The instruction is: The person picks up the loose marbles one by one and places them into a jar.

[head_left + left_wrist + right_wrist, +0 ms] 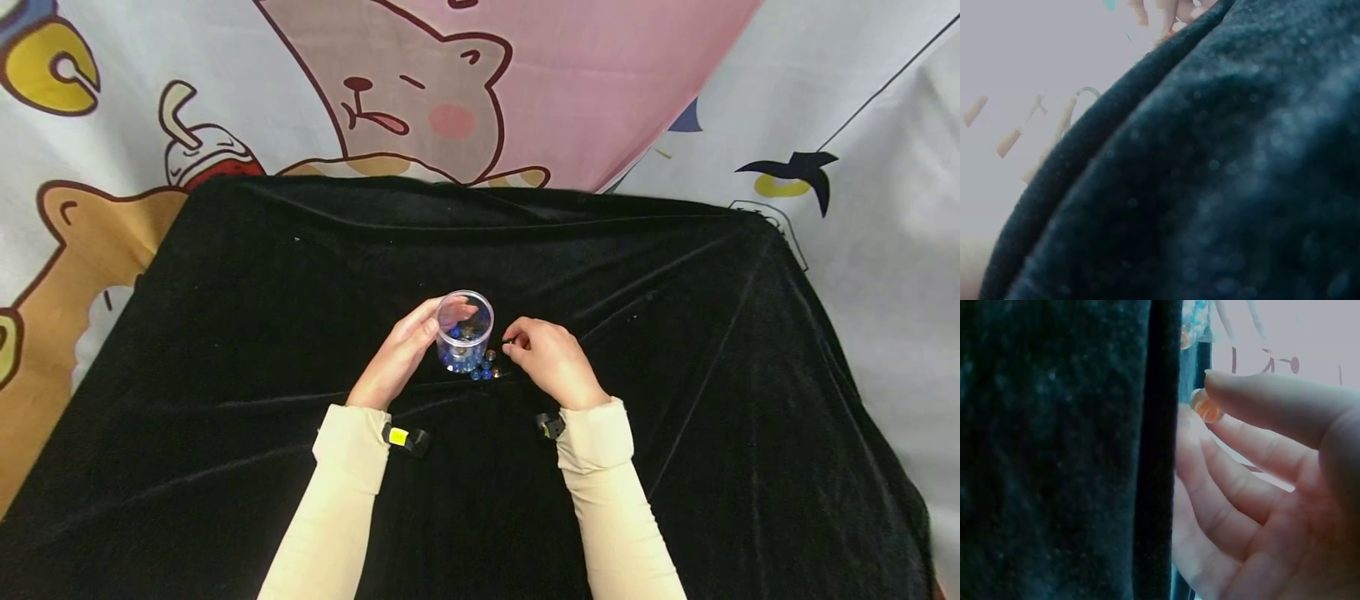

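Note:
A clear plastic jar (480, 332) without a lid stands on the black cloth, with blue and brownish glass marbles (461, 363) inside it. My left hand (397, 354) holds the jar from its left side, the fingers reaching round behind it. Just right of the jar, my right hand (553, 358) pinches one marble (1207, 407) with orange streaks between thumb and fingertip, clearest in the right wrist view. Several loose marbles (486, 374) lie on the cloth at the jar's front right. The left wrist view shows mostly cloth, with a few fingers (1160, 15) at its top edge.
Black velvety cloth (247, 333) with shallow folds covers the table. Behind it hangs a backdrop (600, 83) printed with cartoon animals. A dark wrist strap (406, 437) sits at the left cuff and another (551, 426) at the right.

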A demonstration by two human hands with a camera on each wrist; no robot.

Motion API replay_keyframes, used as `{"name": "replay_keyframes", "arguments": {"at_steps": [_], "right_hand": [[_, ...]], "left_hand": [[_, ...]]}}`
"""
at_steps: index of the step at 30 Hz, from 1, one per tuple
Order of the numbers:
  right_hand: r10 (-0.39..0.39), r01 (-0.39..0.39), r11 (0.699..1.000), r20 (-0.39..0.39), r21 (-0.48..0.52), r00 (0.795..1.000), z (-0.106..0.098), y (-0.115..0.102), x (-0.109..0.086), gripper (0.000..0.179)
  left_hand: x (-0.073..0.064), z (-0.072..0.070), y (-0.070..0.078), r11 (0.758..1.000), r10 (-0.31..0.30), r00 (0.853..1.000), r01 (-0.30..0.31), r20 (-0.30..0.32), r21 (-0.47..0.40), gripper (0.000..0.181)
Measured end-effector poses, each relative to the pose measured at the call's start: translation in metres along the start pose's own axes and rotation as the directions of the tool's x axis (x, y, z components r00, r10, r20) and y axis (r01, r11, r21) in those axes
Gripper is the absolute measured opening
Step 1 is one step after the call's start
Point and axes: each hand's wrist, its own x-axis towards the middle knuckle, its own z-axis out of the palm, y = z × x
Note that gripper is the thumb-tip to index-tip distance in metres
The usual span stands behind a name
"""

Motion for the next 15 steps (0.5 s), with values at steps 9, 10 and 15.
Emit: {"name": "replay_keyframes", "arguments": {"at_steps": [9, 10, 15], "right_hand": [[-0.024, 0.024, 0.999, -0.027, 0.036, 0.999, -0.002, 0.002, 0.001, 0.011], [-0.026, 0.027, 0.999, -0.029, 0.038, 0.999, -0.002, 0.002, 0.001, 0.011], [-0.035, 0.036, 0.998, -0.039, 0.043, 0.999, -0.002, 0.002, 0.001, 0.010]], "left_hand": [[0.001, -0.002, -0.006, 1.000, -0.010, 1.000, 0.010, -0.013, -0.010, 0.041], [0.001, -0.002, -0.008, 1.000, -0.011, 1.000, 0.011, -0.016, -0.013, 0.041], [0.001, -0.006, -0.016, 1.000, -0.009, 1.000, 0.009, -0.022, -0.021, 0.048]]}}
